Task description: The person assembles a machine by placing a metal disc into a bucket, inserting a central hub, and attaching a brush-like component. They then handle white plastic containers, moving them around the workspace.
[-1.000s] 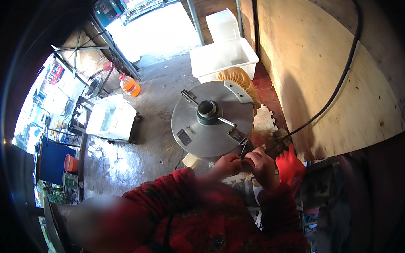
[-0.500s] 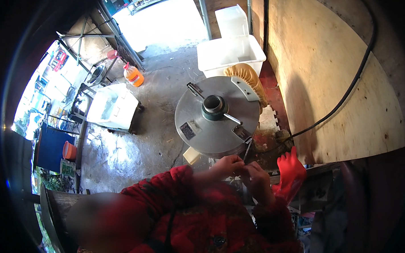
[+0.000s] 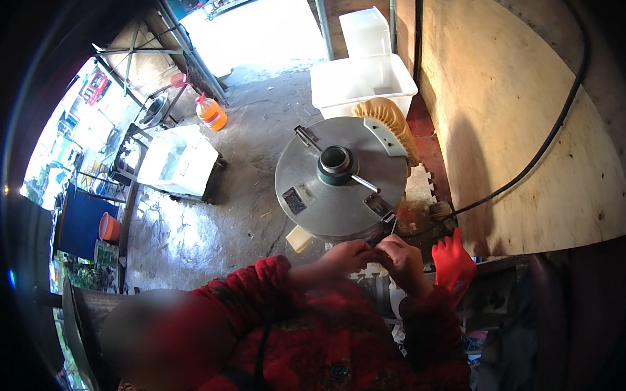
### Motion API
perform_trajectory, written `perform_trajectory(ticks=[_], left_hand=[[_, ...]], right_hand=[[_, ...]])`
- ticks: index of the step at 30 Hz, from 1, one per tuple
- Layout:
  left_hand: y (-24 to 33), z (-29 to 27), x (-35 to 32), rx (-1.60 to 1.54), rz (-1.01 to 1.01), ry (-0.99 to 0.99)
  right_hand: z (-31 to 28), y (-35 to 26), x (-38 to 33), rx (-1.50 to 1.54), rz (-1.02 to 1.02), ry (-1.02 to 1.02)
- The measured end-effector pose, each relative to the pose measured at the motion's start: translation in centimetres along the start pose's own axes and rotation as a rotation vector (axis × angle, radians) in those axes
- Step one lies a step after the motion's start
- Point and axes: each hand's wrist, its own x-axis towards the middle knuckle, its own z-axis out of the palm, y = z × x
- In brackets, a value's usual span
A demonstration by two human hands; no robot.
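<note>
Against a grey workshop floor [image 3: 253, 228], a round metal-lidded machine [image 3: 344, 205] is seen at eleven o'clock from the right hand [image 3: 402, 259], set nearer the thin rod [image 3: 394, 226] at its rim than the left hand [image 3: 351, 257]; both are curled, but whether anything is grasped cannot be told.

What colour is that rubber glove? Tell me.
The glove is red, as the head view shows.

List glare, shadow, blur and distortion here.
Head view: ground outside blown out white, glare on the floor; head view: shadow on the plywood panel, whose edge bows; head view: round blurred patch lower left, detail between left hand and right hand too dark to read.
</note>
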Motion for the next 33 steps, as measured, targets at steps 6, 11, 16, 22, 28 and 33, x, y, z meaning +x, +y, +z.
perform_trajectory(ticks=[6, 11, 16, 22, 28, 33], left_hand=[[0.8, 0.3, 0.6, -0.256, -0.147, 0.0], [-0.4, 1.5, 2.1, -0.189, -0.16, -0.029], [-4.2, 3.8, 5.1, 0.132, 0.156, 0.071], [-5.2, 5.3, 7.1, -0.257, -0.088, 0.032], [-4.5, 4.9, 7.0, -0.541, -0.284, 0.031], [-5.4, 4.8, 6.9, -0.691, -0.343, 0.046]], right_hand=[[0.3, 1.0, -0.4, 0.177, 0.096, 0.025], [0.0, 2.2, -1.1, 0.241, 0.152, 0.012], [0.3, 4.0, -1.5, 0.326, 0.204, 0.058], [0.4, 7.3, -2.1, 0.37, 0.372, -0.024], [1.6, 13.1, -0.4, 0.263, 0.315, 0.086], [1.5, 14.4, 0.8, 0.093, 0.196, 0.041]])
